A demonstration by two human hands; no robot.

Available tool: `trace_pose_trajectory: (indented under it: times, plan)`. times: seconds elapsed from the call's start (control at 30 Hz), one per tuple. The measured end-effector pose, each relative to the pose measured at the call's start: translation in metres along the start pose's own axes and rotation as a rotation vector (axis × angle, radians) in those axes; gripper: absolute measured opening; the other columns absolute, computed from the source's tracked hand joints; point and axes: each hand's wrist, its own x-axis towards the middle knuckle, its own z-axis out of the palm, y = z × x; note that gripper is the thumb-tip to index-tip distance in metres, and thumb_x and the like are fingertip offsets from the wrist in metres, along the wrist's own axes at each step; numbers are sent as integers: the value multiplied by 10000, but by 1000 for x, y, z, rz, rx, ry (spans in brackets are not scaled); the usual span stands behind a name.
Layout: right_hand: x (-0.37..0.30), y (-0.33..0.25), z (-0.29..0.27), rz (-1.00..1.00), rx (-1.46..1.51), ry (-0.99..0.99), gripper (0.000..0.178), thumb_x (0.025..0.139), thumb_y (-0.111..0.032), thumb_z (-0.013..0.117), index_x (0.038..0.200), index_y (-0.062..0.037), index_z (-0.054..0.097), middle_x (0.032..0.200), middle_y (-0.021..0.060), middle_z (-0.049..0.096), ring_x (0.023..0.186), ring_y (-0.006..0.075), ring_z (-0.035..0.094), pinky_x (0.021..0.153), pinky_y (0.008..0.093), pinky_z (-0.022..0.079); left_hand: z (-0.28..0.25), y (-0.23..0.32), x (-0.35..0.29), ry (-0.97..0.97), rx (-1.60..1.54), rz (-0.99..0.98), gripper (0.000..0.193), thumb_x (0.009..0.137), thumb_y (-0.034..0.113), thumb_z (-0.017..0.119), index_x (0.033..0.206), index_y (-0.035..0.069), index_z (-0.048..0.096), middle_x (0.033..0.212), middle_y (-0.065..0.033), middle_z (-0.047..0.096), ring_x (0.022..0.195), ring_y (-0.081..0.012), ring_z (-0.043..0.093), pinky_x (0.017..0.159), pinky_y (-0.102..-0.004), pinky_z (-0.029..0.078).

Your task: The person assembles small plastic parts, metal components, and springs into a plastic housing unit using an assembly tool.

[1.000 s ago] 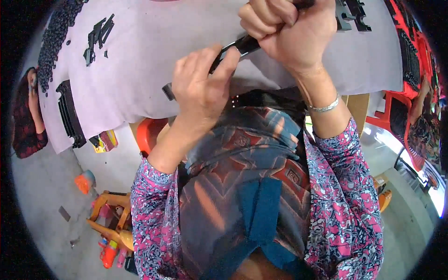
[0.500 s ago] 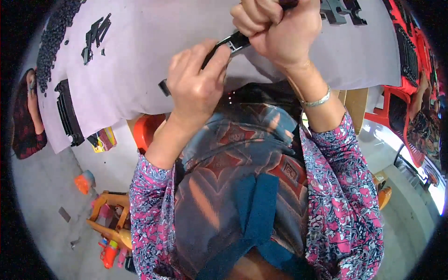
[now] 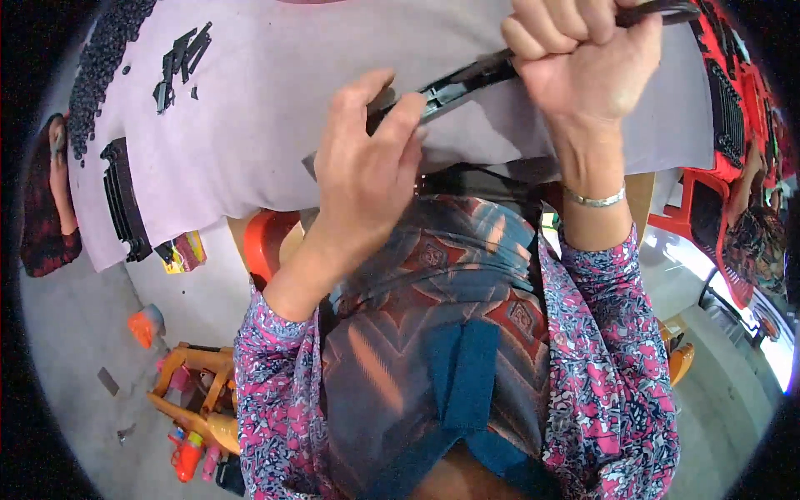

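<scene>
A long black plastic strip (image 3: 467, 79), now raised, is clenched by the right hand (image 3: 583, 58) and pinched, seemingly, by the left hand (image 3: 367, 158) above the grey-covered bench (image 3: 275, 125).

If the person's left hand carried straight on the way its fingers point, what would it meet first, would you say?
The left hand already grips the long black plastic part. Beyond it, probably only bare grey table cover, though depth is unclear.

A pale lilac cloth-covered table (image 3: 275, 125) fills the upper frame. Below it lies grey concrete floor (image 3: 75, 333), with an orange stool (image 3: 267, 246) at centre-left and a wooden rack (image 3: 196, 392) lower left.
</scene>
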Motion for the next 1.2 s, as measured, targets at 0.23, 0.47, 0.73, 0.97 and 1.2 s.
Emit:
trace_pose_trajectory:
  times: [0.23, 0.47, 0.73, 0.97, 1.2]
  plan:
    - [-13, -41, 34, 134, -480, 424, 493, 1014, -413, 380, 608, -144, 303, 568, -41, 241, 466, 94, 191, 425, 276, 152, -46, 6, 8, 37, -149, -56, 548, 635, 45, 819, 1152, 29, 639, 1166, -151, 603, 1009, -330, 605, 837, -403, 480]
    - [-33, -28, 52, 378, -638, 441, 478, 1029, -461, 434, 736, -83, 457, 631, -53, 258, 524, 68, 242, 432, 232, 188, -25, -21, -8, -150, 11, -116, 486, 657, 116, 809, 1107, 46, 640, 982, -95, 605, 931, -301, 569, 813, -414, 431]
    - [-55, 18, 48, 535, -1721, 653, 281, 955, -254, 612, 1028, 1, 705, 634, -102, 449, 538, 10, 354, 474, 211, 246, -24, -13, -8, -66, 5, -66, 270, 669, 115, 779, 908, 50, 671, 817, -71, 563, 785, -273, 559, 677, -400, 418]
    - [-60, 34, 38, 621, -1836, 584, 223, 905, -100, 617, 1067, 41, 677, 718, -11, 591, 633, 52, 494, 541, 240, 406, -16, -15, -11, -23, -57, -68, 357, 622, 91, 836, 932, 18, 674, 805, -111, 551, 779, -313, 560, 681, -413, 450]
    - [-63, 43, 34, 504, -1710, 737, 210, 924, -121, 641, 1027, 59, 682, 700, -28, 585, 615, 38, 476, 516, 225, 373, -14, -12, -12, -19, -57, -96, 320, 636, 58, 809, 920, 21, 665, 820, -117, 543, 790, -323, 557, 688, -422, 462]
